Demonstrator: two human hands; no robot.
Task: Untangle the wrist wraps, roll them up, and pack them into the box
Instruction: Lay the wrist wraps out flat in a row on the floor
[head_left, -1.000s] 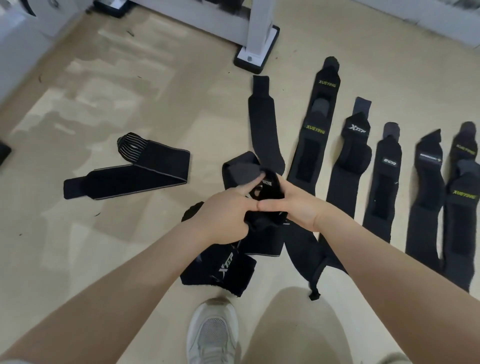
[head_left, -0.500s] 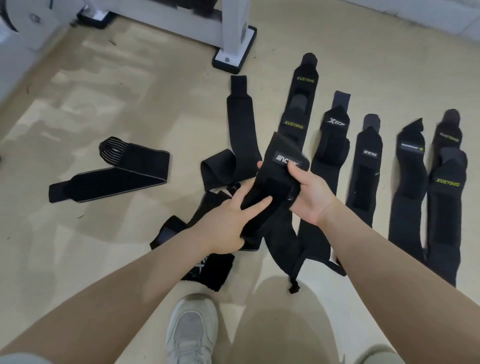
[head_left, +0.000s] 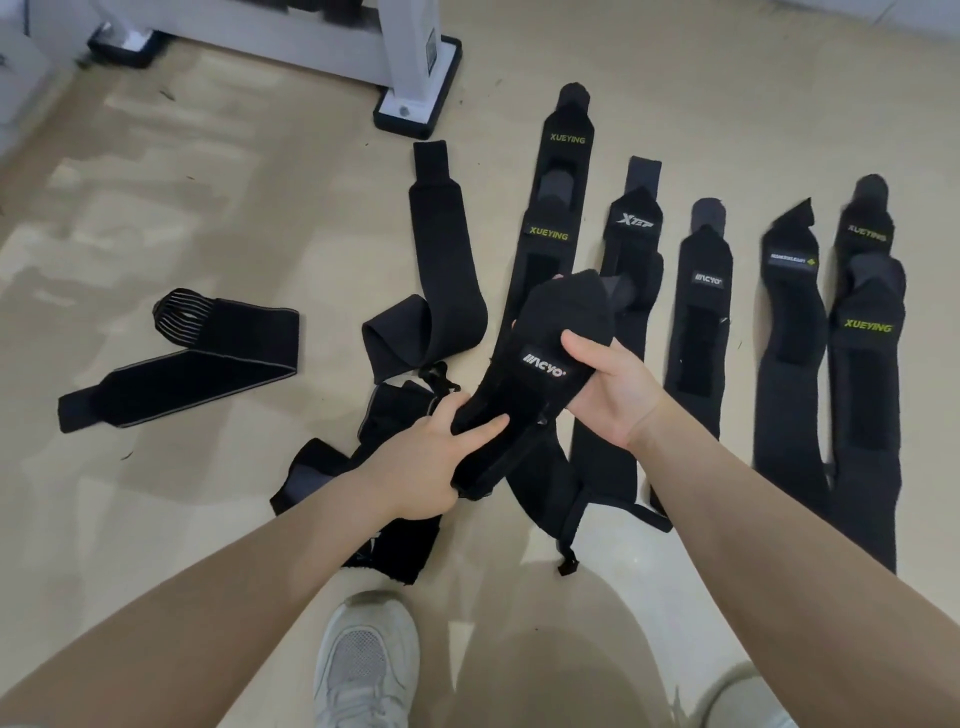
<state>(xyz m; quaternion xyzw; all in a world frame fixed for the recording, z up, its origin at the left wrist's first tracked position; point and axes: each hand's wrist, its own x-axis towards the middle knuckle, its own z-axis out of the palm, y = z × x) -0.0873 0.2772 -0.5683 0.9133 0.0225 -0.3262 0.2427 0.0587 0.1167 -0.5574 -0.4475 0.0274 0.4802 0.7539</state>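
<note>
two hands held one wrist wrap (head_left: 550, 358) above the floor (head_left: 218, 218) in the head view, the only view there was. the left hand (head_left: 431, 467) gripped the wrap's near end, fingers curled round it, at about 7 o'clock from the white logo patch. the right hand (head_left: 613, 384) pinched the far part, thumb on top beside the patch, fingers under. the wrap hung slack between them, its far tip folded over.

below the left hand, at 7 o'clock, lay the tangled heap (head_left: 374, 467), and a thin loop cord (head_left: 441, 376) sat just beside the gripped end. my judgement: if that cord was caught on the held wrap, a pull would drag the heap along. the hook patch could also snag a neighbour in the straightened row (head_left: 779, 322) at 3 o'clock and disturb it. a loose start would likely give a roll that sprang open.

no box was in view.
</note>
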